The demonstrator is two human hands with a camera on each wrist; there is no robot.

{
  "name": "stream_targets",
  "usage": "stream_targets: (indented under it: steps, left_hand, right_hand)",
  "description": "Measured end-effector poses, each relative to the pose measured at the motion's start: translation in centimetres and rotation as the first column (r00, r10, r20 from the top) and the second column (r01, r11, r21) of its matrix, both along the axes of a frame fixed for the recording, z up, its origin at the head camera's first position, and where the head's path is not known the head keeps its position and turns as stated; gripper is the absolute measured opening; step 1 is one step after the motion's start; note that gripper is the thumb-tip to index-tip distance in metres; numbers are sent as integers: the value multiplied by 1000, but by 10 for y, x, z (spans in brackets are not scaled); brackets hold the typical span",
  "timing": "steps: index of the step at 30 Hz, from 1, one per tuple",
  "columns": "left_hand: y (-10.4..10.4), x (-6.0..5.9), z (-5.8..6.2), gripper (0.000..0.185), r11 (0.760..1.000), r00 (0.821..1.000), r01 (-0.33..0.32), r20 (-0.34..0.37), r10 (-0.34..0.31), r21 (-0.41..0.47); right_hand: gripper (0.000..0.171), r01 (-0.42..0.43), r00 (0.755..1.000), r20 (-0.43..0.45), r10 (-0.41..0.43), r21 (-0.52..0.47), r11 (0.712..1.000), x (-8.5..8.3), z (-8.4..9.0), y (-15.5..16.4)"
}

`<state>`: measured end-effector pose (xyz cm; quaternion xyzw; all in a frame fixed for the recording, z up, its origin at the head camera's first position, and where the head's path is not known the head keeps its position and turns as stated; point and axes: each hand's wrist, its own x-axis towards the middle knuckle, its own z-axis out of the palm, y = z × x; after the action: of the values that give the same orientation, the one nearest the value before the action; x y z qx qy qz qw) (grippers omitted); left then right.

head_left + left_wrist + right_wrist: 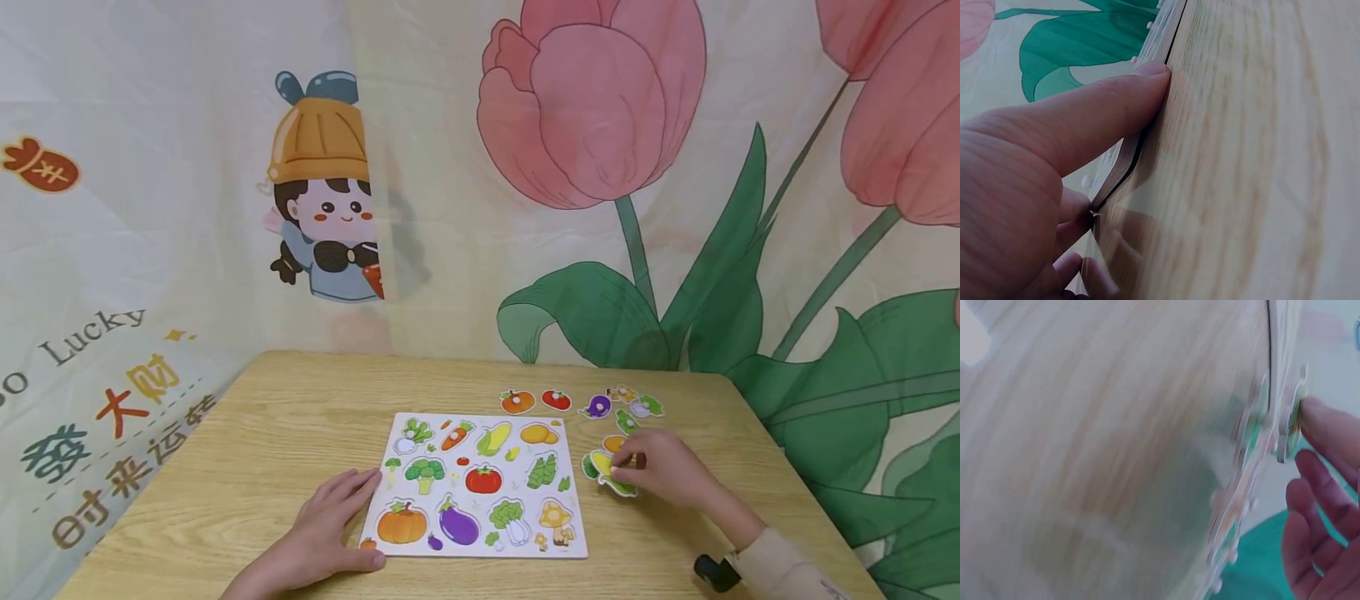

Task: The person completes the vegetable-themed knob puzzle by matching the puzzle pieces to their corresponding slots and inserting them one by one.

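We look down from the head camera at a light wooden table (pixel 270 433) set against a printed backdrop, with a cartoon child in an orange hat at left and big pink tulips at right. Starting on the left, our left hand (pixel 326 533) lies flat and relaxed on the table, fingers straight, resting against the near left corner and left edge of a white puzzle board (pixel 525 533); the left wrist view shows a straight finger laid along that board's thin edge. The board sits at the table's centre and carries printed vegetables, among them a pumpkin, an eggplant, a tomato, broccoli and a carrot. Just right of the board, our right hand (pixel 663 471) curls its fingers onto a yellow and green corn piece (pixel 603 471) lying on the table, fingertips gripping its edge. Behind that hand, loose vegetable pieces (pixel 557 401) lie scattered in a small cluster
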<state>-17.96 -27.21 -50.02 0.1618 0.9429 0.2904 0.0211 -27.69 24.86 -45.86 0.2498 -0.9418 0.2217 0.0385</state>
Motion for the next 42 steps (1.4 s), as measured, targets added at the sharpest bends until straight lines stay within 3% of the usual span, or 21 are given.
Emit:
stream_targets:
  steps: [6,13,23,34,42]
  left_hand:
    - [-2,1,-2,115,1000,1000,-9,-22,9,-9]
    - [-3,1,-5,116,1000,999,-28,-17,28,-4]
    - [-2,1,-6,112,1000,996,-12,-84,13,7]
    - [0,-1,-5,111,1000,997,-7,-76,7,0]
    - [0,-2,-5,113,1000,998,-3,-69,4,21]
  right_hand:
    - [8,133,991,11,-133,-97,986,-1,-4,-41]
    - [7,266,964,76,-255,-256,930,0,-5,-85]
    - [10,321,947,97,-308,-372,871,-1,-13,-125]
    - [12,429,903,216,-371,-441,788,-2,-14,-155]
    - [12,454,891,224,-395,-481,750,-2,-14,-165]
